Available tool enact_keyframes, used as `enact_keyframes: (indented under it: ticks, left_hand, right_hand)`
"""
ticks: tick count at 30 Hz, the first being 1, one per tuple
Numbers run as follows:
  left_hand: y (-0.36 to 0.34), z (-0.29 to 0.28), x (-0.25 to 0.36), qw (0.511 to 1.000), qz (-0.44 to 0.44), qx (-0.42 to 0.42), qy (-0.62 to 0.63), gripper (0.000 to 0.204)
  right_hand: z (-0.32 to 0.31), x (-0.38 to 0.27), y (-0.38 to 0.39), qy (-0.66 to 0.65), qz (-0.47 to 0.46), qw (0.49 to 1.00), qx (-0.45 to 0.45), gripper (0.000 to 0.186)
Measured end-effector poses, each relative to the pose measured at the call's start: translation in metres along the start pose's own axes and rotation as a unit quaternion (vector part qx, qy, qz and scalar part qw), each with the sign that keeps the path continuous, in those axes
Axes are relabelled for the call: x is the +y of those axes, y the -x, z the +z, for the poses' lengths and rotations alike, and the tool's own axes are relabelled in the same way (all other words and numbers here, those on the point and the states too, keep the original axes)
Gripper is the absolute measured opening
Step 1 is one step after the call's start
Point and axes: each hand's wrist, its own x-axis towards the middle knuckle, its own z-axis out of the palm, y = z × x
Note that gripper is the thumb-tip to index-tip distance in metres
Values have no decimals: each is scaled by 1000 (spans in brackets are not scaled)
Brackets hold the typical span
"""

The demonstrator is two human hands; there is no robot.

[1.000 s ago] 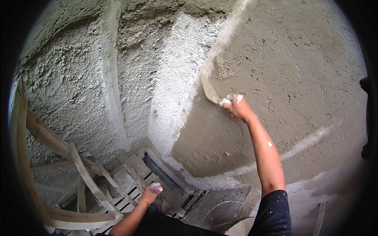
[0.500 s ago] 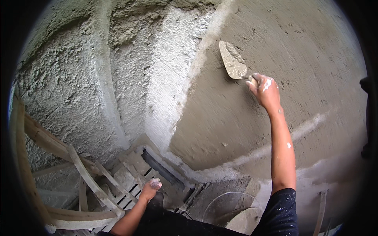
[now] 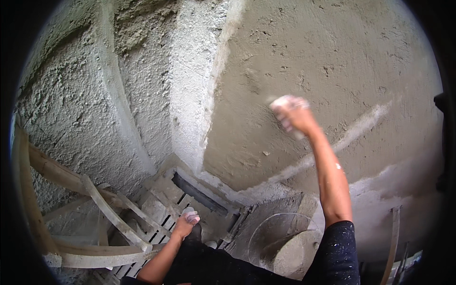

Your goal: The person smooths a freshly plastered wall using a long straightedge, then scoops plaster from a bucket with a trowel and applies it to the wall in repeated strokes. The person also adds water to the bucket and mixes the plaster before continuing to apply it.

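on my feed the right hand [image 3: 293, 114] is a blur in front of the grey-brown plaster coat [image 3: 256, 142]; its fingers look curled, but i cannot tell what they hold, or whether they touch the surface. the left hand [image 3: 185, 224] is low and bent inward, near a slotted platform [image 3: 179, 209]; i can't make out whether it grips anything.

the coat spreads above, below and to both sides of the right hand, so i judge this face largely covered, though pits and dents above the hand suggest smoothing is left. left of the hand, a white strip [image 3: 187, 90] stands uncoated, and past it the rough wall [image 3: 61, 99] looks unfinished. below and right of the hand, a pale band [image 3: 363, 128] crosses the coat.
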Motion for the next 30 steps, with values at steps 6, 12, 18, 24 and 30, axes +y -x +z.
enact_keyframes:
  ticks: [6, 12, 18, 24, 30]
  left_hand:
    - [-7, 16, -5, 994, -17, -32, 106, 40]
    - [-14, 33, 7, 991, -2, -51, 124, 40]
    - [-13, 25, 11, 993, 11, -36, 115, 40]
    - [-9, 18, 2, 996, -1, -19, 89, 41]
    - [-18, 32, 9, 997, 15, -51, 48, 42]
  right_hand:
    - [-73, 29, 24, -2, -225, 966, 129, 29]
    - [15, 67, -24, 166, -174, 970, 16, 49]
    - [51, 79, -93, 151, -171, 973, 14, 55]
    - [5, 83, -97, 144, -155, 977, 31, 56]
    - [-53, 92, -21, 231, -195, 942, 148, 54]
